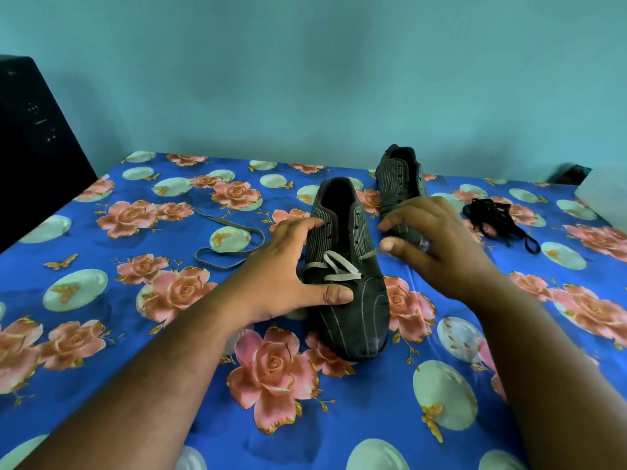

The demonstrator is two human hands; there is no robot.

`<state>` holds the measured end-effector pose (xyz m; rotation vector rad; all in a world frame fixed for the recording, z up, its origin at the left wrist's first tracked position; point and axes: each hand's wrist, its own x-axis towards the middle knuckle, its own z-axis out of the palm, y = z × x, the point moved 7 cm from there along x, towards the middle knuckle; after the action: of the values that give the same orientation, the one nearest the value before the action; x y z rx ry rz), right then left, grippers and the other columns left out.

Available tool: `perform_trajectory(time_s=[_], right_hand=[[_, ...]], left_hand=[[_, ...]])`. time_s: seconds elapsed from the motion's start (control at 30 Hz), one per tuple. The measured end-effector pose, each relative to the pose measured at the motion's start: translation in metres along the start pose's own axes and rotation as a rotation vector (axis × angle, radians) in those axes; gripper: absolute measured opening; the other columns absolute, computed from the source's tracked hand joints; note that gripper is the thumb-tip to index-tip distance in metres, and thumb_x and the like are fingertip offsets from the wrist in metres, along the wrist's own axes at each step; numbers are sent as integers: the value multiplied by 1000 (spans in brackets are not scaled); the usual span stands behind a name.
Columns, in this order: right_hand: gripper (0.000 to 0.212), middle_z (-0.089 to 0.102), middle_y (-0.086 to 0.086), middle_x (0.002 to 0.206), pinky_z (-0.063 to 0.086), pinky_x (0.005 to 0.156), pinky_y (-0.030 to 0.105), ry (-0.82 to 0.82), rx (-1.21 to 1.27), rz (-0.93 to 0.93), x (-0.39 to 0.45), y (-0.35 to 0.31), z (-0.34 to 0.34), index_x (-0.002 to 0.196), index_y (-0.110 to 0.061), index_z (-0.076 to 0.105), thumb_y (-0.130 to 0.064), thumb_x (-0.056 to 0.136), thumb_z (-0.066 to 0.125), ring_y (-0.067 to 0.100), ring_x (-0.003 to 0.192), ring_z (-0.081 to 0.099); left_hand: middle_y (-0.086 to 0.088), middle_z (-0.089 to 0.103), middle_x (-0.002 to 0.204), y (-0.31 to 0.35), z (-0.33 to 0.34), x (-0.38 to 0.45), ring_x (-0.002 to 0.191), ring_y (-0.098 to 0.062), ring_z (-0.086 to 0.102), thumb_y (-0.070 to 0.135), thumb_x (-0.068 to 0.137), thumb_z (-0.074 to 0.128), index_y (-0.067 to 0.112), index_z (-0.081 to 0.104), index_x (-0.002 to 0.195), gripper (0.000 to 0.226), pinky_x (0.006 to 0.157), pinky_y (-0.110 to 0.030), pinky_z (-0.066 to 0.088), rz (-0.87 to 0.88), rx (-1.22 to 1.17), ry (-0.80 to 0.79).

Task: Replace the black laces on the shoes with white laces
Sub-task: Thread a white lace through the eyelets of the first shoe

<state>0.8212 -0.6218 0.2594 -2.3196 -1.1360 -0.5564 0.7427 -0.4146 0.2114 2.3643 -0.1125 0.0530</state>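
Note:
A dark striped shoe [349, 307] stands on the blue floral cloth [135, 334], toe toward me. A white lace [339, 266] crosses its lowest eyelets. My left hand [288, 276] rests on the shoe's left side with fingers spread and the thumb lying flat over the toe end of the lacing. My right hand [437, 245] hovers at the shoe's right side, fingers spread and slightly blurred, thumb tip beside the lace's right end. The second shoe [400, 178], with bare eyelets, stands behind. Another white lace [230, 245] lies loose at the left. A heap of black laces [492, 215] lies at the right.
A black box-like object [34, 137] stands at the cloth's far left. A pale object [604, 195] sits at the right edge. A teal wall [305, 79] rises right behind the surface.

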Motion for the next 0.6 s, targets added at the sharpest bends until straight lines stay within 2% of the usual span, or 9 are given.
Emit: perform_trajectory(time_s=[0.07,0.17,0.3,0.37,0.4,0.47,0.6], right_hand=[[36,58,-18,101,43,90,44,-85,-10,-70,0,-7,14,101,-34,68,-66,92,53,16,104,53],[25,52,-25,91,46,88,47,-116,48,-67,-2,-4,25,93,-35,63,-59,93,57,13,98,49],[15,56,-21,86,43,87,37,-71,178,-14,0,9,13,86,-42,52,-53,93,58,15,89,52],[19,59,-17,85,45,84,44,-57,185,73,-1,27,6,82,-39,58,-56,91,59,21,88,55],[23,60,-16,86,46,82,48,-41,159,120,-4,36,1,82,-36,62,-58,89,59,23,89,55],[29,60,-14,90,43,87,47,7,57,232,-10,53,-9,85,-36,64,-64,86,58,26,98,53],[20,60,-1,109,23,93,41,-7,-140,413,-16,64,-14,96,-29,70,-48,90,67,29,119,43]], left_hand=[[19,22,154,-1,0,0,143,-7,33,91,50,67,45,20,150,120,120,-43,32,1,18,0],[20,20,155,0,2,0,144,-6,31,91,51,65,47,17,149,117,120,-46,31,0,40,-2],[15,20,161,-6,6,0,146,-11,31,98,47,54,47,11,148,121,120,-55,24,-71,137,-26],[14,26,162,-8,7,0,146,-14,33,101,45,51,45,10,150,125,120,-57,22,-102,147,-41],[14,30,161,-8,7,0,146,-15,34,102,45,49,43,11,150,127,120,-57,22,-107,156,-45],[14,38,156,-9,8,0,145,-17,37,103,43,46,42,11,149,127,119,-57,21,-122,180,-56],[13,46,149,-8,8,0,140,-16,42,105,42,46,39,17,141,123,117,-56,23,-142,189,-57]])
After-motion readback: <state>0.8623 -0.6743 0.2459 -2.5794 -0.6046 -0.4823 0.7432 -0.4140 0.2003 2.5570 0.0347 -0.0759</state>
